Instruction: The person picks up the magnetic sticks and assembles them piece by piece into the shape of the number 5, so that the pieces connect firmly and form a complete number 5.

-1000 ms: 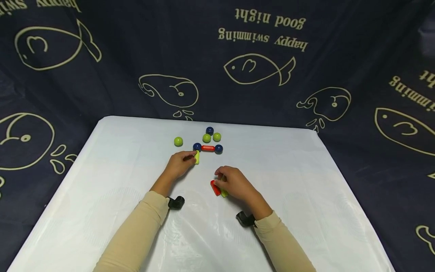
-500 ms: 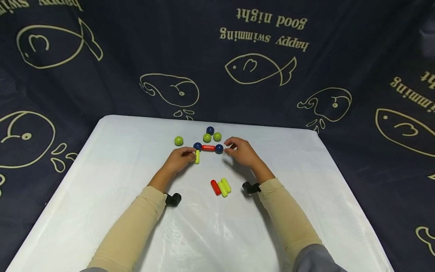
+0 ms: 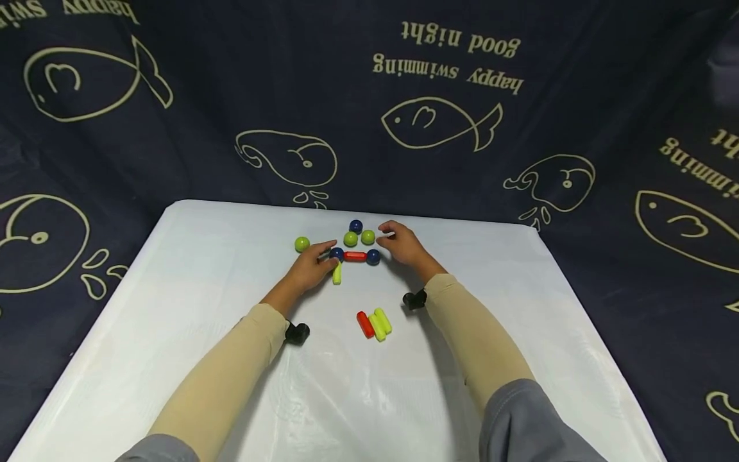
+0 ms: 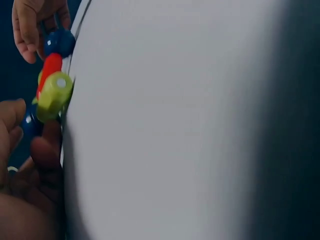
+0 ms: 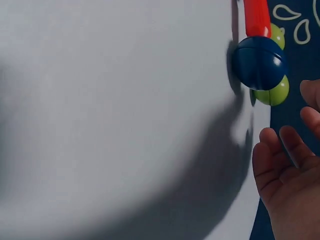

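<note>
My left hand (image 3: 308, 266) has its thumb and a finger on either side of a dark blue ball (image 4: 31, 122), holding it. From that ball a red rod (image 3: 355, 256) runs right to a second dark blue ball (image 5: 260, 62). A yellow-green rod (image 3: 337, 274) extends from the held ball toward the near side. My right hand (image 3: 404, 246) is beside the right end, fingers loosely bent with nothing between them, close to a green ball (image 3: 368, 237). In the right wrist view its fingertips stand apart from the blue ball.
Another green ball (image 3: 350, 239) and a third blue ball (image 3: 355, 226) sit behind the red rod. One more green ball (image 3: 302, 244) lies left. Nearer, a loose red rod (image 3: 365, 325) lies beside two yellow-green rods (image 3: 380, 323) on the white table (image 3: 491, 359).
My right hand has left the loose rods and moved forward to the green balls. The left hand has shifted its fingers from the yellow-green rod to the blue ball at its end.
</note>
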{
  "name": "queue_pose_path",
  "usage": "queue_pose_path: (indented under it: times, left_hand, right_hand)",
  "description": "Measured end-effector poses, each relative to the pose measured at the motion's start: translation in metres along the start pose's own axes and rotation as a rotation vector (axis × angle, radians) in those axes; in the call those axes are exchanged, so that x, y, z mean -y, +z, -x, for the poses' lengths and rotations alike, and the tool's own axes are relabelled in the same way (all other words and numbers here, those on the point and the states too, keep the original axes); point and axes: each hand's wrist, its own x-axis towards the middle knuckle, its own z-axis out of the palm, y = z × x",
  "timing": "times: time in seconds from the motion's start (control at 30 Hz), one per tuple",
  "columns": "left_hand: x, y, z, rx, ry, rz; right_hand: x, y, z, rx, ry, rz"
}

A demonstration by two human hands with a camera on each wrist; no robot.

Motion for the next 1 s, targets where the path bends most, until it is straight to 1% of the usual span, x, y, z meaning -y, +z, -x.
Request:
queue_pose_path:
  times: [0.13, 0.27, 0.33, 0.47, 0.53, 0.63, 0.77, 0.87, 1.0]
  left_hand:
    - [0.000, -0.002, -0.006, 0.018, -0.045, -0.001]
    - [-0.001, -0.002, -0.009, 0.010, -0.091, 0.045]
    - [-0.002, -0.002, -0.009, 0.000, -0.110, 0.074]
    - [0.000, -0.002, -0.009, -0.002, -0.114, 0.107]
    - [0.001, -0.002, -0.009, 0.004, -0.112, 0.113]
    - [0.002, -0.001, -0.007, 0.009, -0.110, 0.118]
    - [0.002, -0.001, -0.006, 0.003, -0.103, 0.125]
    - [0.003, -0.001, -0.006, -0.001, -0.096, 0.127]
    - [0.005, -0.001, -0.006, 0.003, -0.090, 0.134]
  right_hand:
    - [0.004, 0.003, -0.009, 0.018, 0.029, -0.018]
    - [0.008, 0.010, -0.018, 0.034, 0.078, -0.021]
    - [0.010, 0.015, -0.021, 0.032, 0.112, -0.040]
    - [0.012, 0.023, -0.022, 0.005, 0.172, -0.064]
    - [0.012, 0.025, -0.022, -0.004, 0.184, -0.056]
    - [0.010, 0.027, -0.023, -0.006, 0.187, -0.041]
    - [0.008, 0.028, -0.022, -0.031, 0.164, -0.040]
    - [0.007, 0.027, -0.018, -0.056, 0.141, -0.070]
    - [0.008, 0.024, -0.008, -0.071, 0.119, -0.147]
